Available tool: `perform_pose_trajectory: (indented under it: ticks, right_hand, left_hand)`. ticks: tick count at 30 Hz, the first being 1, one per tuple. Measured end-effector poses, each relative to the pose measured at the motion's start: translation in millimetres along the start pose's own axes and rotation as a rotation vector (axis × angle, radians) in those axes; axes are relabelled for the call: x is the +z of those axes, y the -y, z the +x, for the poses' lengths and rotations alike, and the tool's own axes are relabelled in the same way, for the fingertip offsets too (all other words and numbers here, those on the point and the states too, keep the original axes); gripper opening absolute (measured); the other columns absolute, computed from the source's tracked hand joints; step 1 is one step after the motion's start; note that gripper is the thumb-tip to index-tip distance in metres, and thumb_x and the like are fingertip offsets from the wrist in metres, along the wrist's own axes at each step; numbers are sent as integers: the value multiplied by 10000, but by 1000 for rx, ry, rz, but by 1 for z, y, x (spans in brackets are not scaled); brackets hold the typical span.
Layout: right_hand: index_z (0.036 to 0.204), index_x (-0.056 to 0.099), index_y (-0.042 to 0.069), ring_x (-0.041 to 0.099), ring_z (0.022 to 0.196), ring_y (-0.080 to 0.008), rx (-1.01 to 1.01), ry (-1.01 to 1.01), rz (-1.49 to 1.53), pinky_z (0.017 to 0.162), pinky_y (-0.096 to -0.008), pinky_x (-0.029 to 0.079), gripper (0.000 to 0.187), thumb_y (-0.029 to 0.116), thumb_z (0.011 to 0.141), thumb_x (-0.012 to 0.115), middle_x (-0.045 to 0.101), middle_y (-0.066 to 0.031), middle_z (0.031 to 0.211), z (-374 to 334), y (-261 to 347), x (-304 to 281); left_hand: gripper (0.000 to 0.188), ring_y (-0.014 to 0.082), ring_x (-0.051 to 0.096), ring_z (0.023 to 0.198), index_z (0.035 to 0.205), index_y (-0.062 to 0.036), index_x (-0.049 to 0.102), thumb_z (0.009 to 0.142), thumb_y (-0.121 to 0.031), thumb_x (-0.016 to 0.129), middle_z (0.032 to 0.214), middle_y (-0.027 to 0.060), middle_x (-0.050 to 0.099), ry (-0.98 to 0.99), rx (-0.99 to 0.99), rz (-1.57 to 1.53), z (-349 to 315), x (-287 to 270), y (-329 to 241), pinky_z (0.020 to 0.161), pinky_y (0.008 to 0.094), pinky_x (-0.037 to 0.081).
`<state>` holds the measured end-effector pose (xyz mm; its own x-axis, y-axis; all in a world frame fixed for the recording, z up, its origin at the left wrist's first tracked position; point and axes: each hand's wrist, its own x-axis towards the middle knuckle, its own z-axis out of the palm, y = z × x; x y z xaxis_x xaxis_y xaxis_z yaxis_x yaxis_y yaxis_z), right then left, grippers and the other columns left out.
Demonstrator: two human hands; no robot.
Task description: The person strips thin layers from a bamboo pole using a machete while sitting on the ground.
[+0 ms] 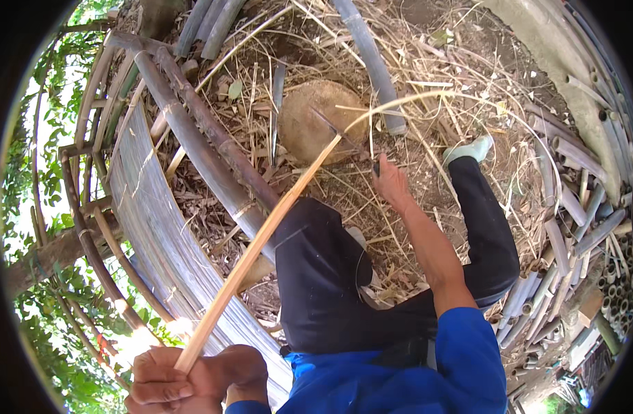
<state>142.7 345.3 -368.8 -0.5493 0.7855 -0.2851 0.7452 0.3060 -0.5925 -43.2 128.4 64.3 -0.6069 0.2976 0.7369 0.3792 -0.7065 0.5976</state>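
Note:
In my left hand (166,385), at the lower left, one end of a long pale bamboo strip (254,243) is gripped in closed fingers. The strip slants up and right across my left thigh. My right hand (392,186) is closed round the dark handle of a knife (354,145), whose thin blade points up and left over a round wood block (299,131). Where the blade meets the strip's far end, a thin sliver (427,95) bends away to the right in a long arc. How deep the blade sits in the strip cannot be made out.
Thick bamboo poles (192,138) run along my left side, beside a row of long grey split bamboo (164,228). A grey bamboo length (372,62) lies beyond the block. Shavings litter the soil. Cut bamboo pieces (572,207) are piled at the right.

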Motion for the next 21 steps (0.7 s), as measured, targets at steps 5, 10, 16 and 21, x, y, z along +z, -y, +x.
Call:
perform_pose_trajectory:
  ticks: [5, 10, 16, 21]
  right_hand:
    - [1115, 454, 5, 678, 758, -476, 104, 30, 21, 693, -570, 516, 348, 233, 944, 653, 667, -269, 782, -22, 40, -15]
    - [1086, 502, 32, 675, 668, -412, -135, 68, 264, 575, -485, 542, 271, 230, 964, 642, 648, -207, 724, -79, 128, -79]
    - [952, 591, 76, 629, 570, -269, -636, -137, 316, 453, -367, 515, 208, 227, 911, 728, 524, -94, 701, -170, 233, -145]
    - [917, 559, 60, 639, 589, -326, -492, -195, 285, 523, -408, 541, 222, 198, 904, 732, 515, -106, 691, -146, 213, -113]
  left_hand:
    - [454, 113, 346, 508, 757, -102, 495, 985, -492, 541, 597, -9, 338, -160, 56, -68, 13, 0, 0, 458, 262, 237]
    - [494, 114, 304, 474, 763, -100, 462, 1079, -476, 414, 591, 4, 316, -85, 1, 27, 12, -9, -3, 466, 281, 190]
    - [508, 107, 277, 453, 782, -103, 447, 1081, -510, 385, 569, 4, 297, -157, 28, 42, 2, 0, -4, 436, 272, 173]
    - [515, 102, 255, 440, 775, -131, 401, 1077, -546, 359, 556, -7, 270, -198, 54, 79, -7, 5, -3, 416, 261, 172]
